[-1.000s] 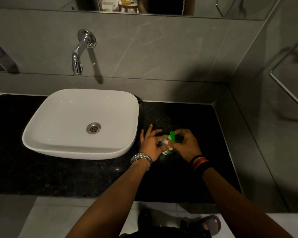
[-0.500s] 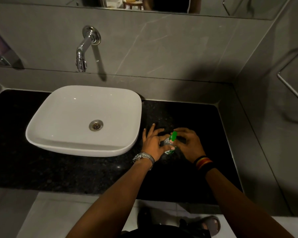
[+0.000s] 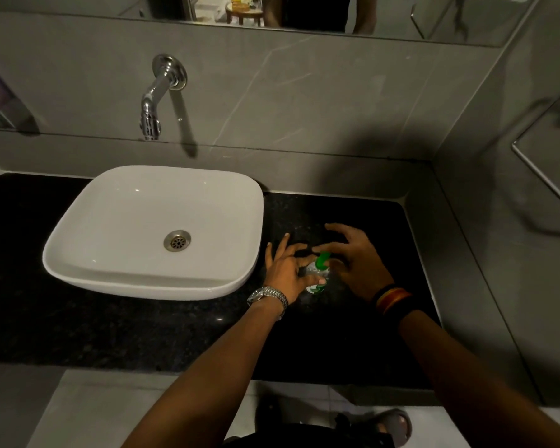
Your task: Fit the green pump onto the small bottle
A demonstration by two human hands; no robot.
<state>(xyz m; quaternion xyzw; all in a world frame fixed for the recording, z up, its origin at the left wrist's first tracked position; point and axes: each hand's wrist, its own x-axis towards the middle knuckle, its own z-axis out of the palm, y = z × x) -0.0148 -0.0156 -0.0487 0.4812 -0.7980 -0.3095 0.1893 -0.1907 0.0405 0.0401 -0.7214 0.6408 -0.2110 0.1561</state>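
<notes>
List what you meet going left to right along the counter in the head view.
White basin → wristwatch → left hand → small bottle with the green pump at its top → right hand → striped wristband.

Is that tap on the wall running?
Off. No water falls from the chrome wall tap, and the white basin under it looks dry.
</notes>
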